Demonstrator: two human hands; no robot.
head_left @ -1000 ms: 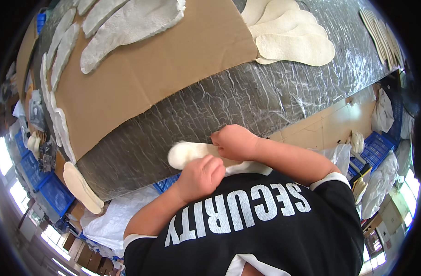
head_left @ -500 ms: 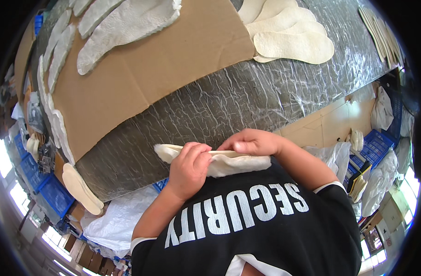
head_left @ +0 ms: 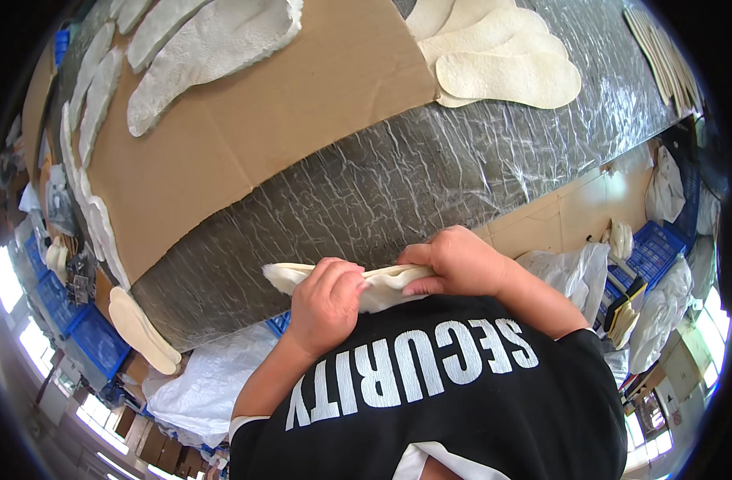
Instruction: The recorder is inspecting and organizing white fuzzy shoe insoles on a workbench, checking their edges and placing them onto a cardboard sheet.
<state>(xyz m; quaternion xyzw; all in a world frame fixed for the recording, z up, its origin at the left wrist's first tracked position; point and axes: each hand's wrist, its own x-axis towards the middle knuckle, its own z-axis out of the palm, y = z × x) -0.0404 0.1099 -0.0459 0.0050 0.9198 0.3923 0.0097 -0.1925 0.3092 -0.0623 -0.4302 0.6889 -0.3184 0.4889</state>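
Close to my chest, at the table's near edge, I hold a cream insole with fluffy white fleece (head_left: pixel 382 297) on its edge. My left hand (head_left: pixel 326 302) is closed around its left half, fingers bent over the top rim. Its left tip sticks out past my knuckles. My right hand (head_left: pixel 462 262) pinches the right half, the fingers on the far side and the thumb on the near, fleecy side. The insole's right end is hidden by that hand. Between my hands the two layers show a narrow gap.
A brown cardboard sheet (head_left: pixel 302 120) lies on the plastic-covered table (head_left: pixel 342 196), bearing several white fleece insoles (head_left: pixel 210 52). Flat cream insoles (head_left: pixel 510 80) fan out beyond it. More insoles (head_left: pixel 142 330) rest at the left corner, others (head_left: pixel 662 60) far right. Blue crates (head_left: pixel 98 340) stand below.
My right hand has shifted from lying over the insole's top edge to pinching its right end, thumb now on the near side. The left hand keeps its grip, and the insole's left tip has dipped slightly.
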